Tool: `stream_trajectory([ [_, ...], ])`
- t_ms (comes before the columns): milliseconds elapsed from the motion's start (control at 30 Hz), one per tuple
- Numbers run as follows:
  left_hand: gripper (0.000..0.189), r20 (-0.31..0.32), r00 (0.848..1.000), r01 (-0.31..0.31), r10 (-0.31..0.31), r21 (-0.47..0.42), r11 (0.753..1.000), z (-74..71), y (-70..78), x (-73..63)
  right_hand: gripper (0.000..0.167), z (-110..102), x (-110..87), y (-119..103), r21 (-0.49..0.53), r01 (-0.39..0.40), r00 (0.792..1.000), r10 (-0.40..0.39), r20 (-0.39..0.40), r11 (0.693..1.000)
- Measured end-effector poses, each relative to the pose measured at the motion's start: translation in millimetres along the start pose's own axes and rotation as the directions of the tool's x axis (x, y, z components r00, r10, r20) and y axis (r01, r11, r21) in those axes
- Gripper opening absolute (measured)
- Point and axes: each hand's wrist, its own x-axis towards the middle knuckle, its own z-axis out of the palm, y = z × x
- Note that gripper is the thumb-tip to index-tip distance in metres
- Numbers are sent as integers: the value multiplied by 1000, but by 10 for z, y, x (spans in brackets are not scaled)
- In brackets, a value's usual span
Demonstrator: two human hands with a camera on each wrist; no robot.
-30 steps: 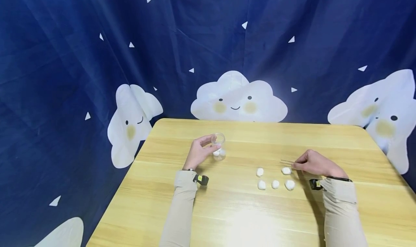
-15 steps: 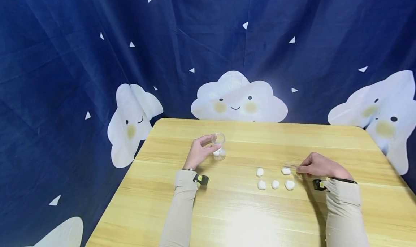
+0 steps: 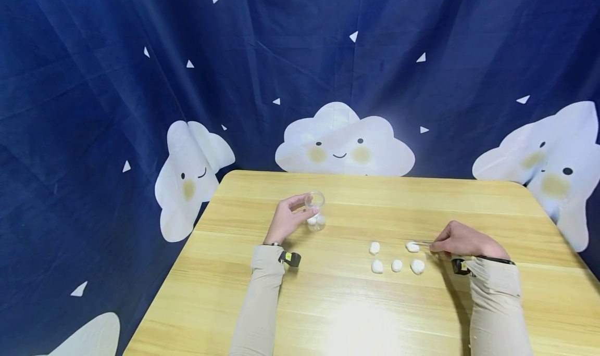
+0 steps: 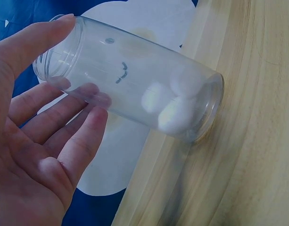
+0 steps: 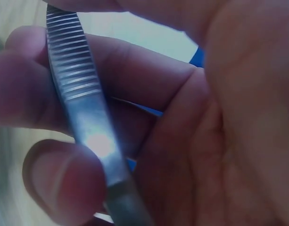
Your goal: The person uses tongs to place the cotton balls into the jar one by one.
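A clear jar (image 4: 135, 66) without a lid stands on the table, a few white cotton balls (image 4: 177, 113) at its bottom. My left hand (image 3: 287, 221) holds it near the mouth, thumb on one side and fingertips on the other. In my right hand (image 3: 461, 240) are metal tweezers (image 5: 90, 117), pinched along their ribbed grip. Their tips reach left to a cotton ball (image 3: 412, 246) lying on the table and overlap it in the head view. The tips are outside the right wrist view.
Several more cotton balls lie to the left and in front of the tweezers, among them a near right one (image 3: 417, 266) and a far left one (image 3: 374, 248). A blue curtain (image 3: 300, 59) with clouds hangs behind the wooden table (image 3: 337, 293).
My right hand has moved slightly right and lower, bringing the tweezer tips from beyond the cotton ball down onto it. The left hand and jar have stayed put.
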Motion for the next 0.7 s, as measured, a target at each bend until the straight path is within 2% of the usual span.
stream_trajectory([
  [200, 52, -6, 1000, 2, -2, 4, 1000, 6, -11, 6, 36, -1, 14, 14, -2, 37, 999, -37, 6, 999],
  [500, 51, -1, 1000, 3, -3, 6, 1000, 7, 9, 2, 33, -15, -4, -38, 7, 81, 997, -81, -2, 997],
  [700, 51, -3, 1000, 2, -2, 21, 1000, 6, 3, 0, 31, -16, 4, -46, 16, 83, 996, -83, -21, 996],
])
